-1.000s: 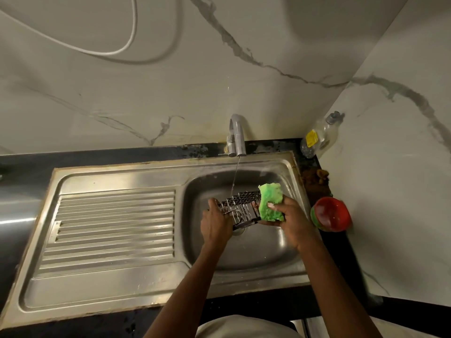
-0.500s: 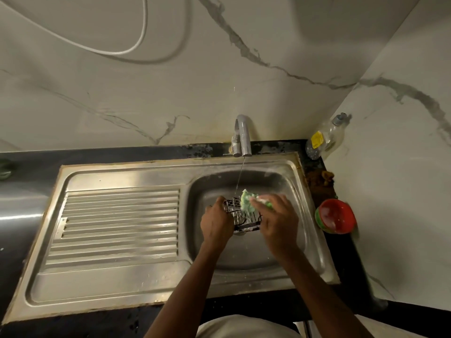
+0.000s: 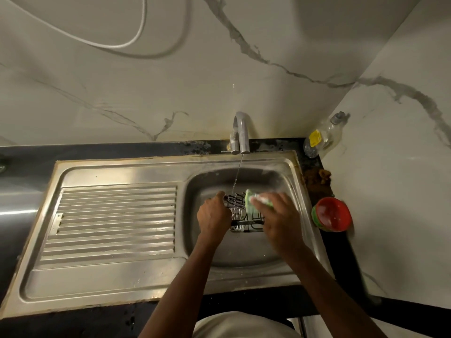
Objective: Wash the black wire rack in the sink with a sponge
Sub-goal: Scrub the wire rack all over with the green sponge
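Observation:
The black wire rack point(image 3: 238, 211) is inside the steel sink basin point(image 3: 246, 254), under a thin stream of water from the tap point(image 3: 240, 132). My left hand point(image 3: 213, 217) grips the rack's left side. My right hand point(image 3: 278, 219) holds a green sponge point(image 3: 252, 203), white with foam, and presses it onto the rack's top right part. The rack's right half is hidden under my right hand.
A ribbed steel draining board point(image 3: 112, 223) lies left of the basin. On the dark counter to the right sit stacked red and green bowls point(image 3: 332, 217), a brown scrubber point(image 3: 317, 175) and a clear bottle point(image 3: 322, 137) in the corner. Marble walls rise behind and on the right.
My right hand turned over and brought the sponge from the rack's right end onto its top, where it is blurred by motion. My left hand kept its grip on the rack.

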Motion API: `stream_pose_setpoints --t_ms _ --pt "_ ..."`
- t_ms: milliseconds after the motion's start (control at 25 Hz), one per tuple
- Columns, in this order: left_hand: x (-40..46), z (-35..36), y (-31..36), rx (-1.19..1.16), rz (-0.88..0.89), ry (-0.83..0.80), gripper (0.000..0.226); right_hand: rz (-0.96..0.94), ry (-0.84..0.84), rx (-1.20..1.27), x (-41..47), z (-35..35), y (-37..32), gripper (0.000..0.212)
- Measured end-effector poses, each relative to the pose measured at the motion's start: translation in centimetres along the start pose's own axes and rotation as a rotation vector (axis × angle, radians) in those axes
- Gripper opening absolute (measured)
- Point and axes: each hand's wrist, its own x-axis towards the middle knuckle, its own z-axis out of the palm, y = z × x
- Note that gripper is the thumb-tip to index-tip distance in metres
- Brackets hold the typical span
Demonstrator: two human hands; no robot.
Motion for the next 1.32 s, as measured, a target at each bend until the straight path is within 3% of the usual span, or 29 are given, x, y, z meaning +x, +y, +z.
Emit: stream_pose_setpoints --t_ms 80,240,400,440,560,600,720,760,880,960,1080,1200,1320 --pt "-0.1 -0.3 0.3 -0.042 -0.009 -0.008 0.03 0.084 0.02 0.04 0.8 0.7 -0.8 0.042" --pt "-0.2 -0.4 -0.5 -0.086 -0.073 -0.011 0.036 -0.069 -0.04 0.106 -3.4 0.1 -1.5 0.04" --pt "-0.3 -0.4 -0.5 -0.132 -0.144 -0.051 0.052 0.331 0.107 0.181 -0.3 0.3 -0.2 0.044" --pt "-0.2 -0.3 -0.5 -0.159 -0.164 -0.057 0.054 0.311 0.112 0.189 -0.2 0.8 -1.4 0.043" --pt "0.0 -0.6 -0.1 -0.24 -0.22 -0.053 0.055 -0.033 0.111 0.135 -2.0 1.4 -2.5 0.036" --pt "0.0 -0.5 -0.2 -0.259 -0.244 -0.057 0.054 -0.012 0.15 0.139 -2.0 1.4 -1.3 0.036" --pt "0.0 -0.5 -0.9 -0.327 -0.35 -0.086 0.037 0.297 0.282 0.151 -1.9 1.2 0.6 0.049" --pt "0.1 -0.5 -1.1 -0.347 -0.375 -0.091 0.032 0.29 0.282 0.145 -2.2 1.4 -0.4 0.052" --pt "0.0 -0.7 -0.5 -0.358 -0.377 -0.092 0.03 -0.01 0.238 0.119 -2.3 1.2 -4.2 0.036" --pt "-0.1 -1.0 0.2 -0.329 -0.354 -0.077 0.032 -0.072 0.234 0.057 -0.8 0.5 -3.7 0.038" --pt "-0.3 -1.1 0.0 -0.296 -0.351 -0.09 0.033 -0.153 0.261 -0.144 -0.2 1.0 -1.6 0.021" --pt "-0.6 -1.1 -0.7 -0.28 -0.351 -0.089 0.037 -0.022 0.352 -0.197 -0.1 0.9 0.5 0.025" --pt "-0.6 -1.3 -0.2 -0.208 -0.275 -0.049 0.04 0.076 0.332 -0.029 -0.2 1.5 -2.3 0.037"
